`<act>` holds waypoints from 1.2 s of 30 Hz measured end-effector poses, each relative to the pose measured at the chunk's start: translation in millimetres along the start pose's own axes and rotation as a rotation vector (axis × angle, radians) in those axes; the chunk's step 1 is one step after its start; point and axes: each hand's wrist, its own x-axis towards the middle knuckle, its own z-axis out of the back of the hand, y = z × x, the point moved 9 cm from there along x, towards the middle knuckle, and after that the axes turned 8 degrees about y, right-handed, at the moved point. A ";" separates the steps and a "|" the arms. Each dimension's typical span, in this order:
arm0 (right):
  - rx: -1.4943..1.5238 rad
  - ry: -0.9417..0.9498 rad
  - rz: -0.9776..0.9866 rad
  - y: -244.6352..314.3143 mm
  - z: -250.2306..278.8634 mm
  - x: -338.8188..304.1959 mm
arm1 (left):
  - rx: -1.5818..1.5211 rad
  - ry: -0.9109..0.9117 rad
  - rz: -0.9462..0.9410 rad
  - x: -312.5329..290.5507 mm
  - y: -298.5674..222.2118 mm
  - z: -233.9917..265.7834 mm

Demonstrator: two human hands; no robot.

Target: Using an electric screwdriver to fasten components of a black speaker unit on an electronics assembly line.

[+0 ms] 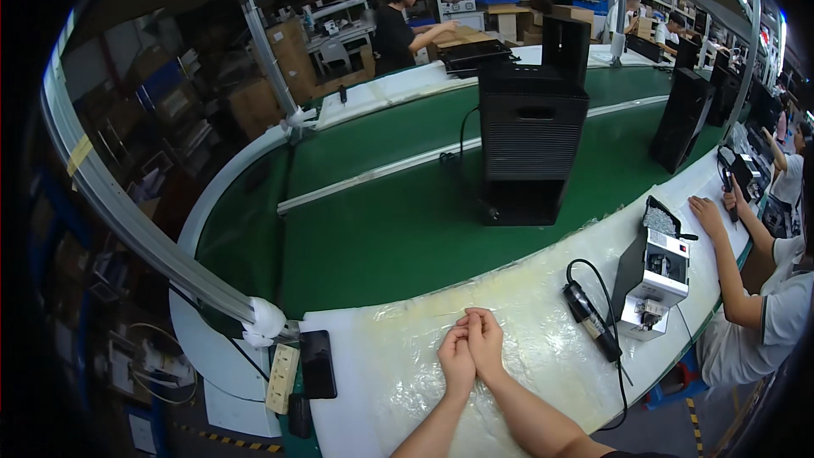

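Note:
My left hand [456, 365] and my right hand [486, 343] rest together over the film-covered worktable [390, 373], touching each other. Both have their fingers curled in and pressed together. Whatever lies between the fingers, if anything, is hidden. To the right, a black electric screwdriver [592, 322] with a cable lies on the film. Beside it is a silver and black machine unit [657, 276] with exposed inner parts. A black phone [318, 365] lies at the table's left end, out of my hands' reach of contact.
Beyond the table runs a green conveyor belt [373, 242] carrying a tall black appliance housing [532, 144] and more black units [682, 119]. A power strip [281, 379] sits by the phone. A metal post [153, 229] rises at left. A co-worker [763, 288] works close on the right.

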 end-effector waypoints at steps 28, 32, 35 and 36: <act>0.469 0.112 -0.236 -16.7 2.4 -7.8 | 0.297 0.080 -0.093 -3.5 -3.4 -9.2; 0.367 0.091 -0.186 -14.4 3.0 -8.6 | 0.275 0.088 -0.024 -4.5 -1.1 -8.9; 0.360 0.083 -0.185 -15.5 4.2 -9.0 | 0.252 0.090 -0.022 -4.6 -1.3 -10.2; 0.349 0.082 -0.182 -14.7 4.5 -8.9 | 0.242 0.094 -0.024 -4.2 -0.8 -10.4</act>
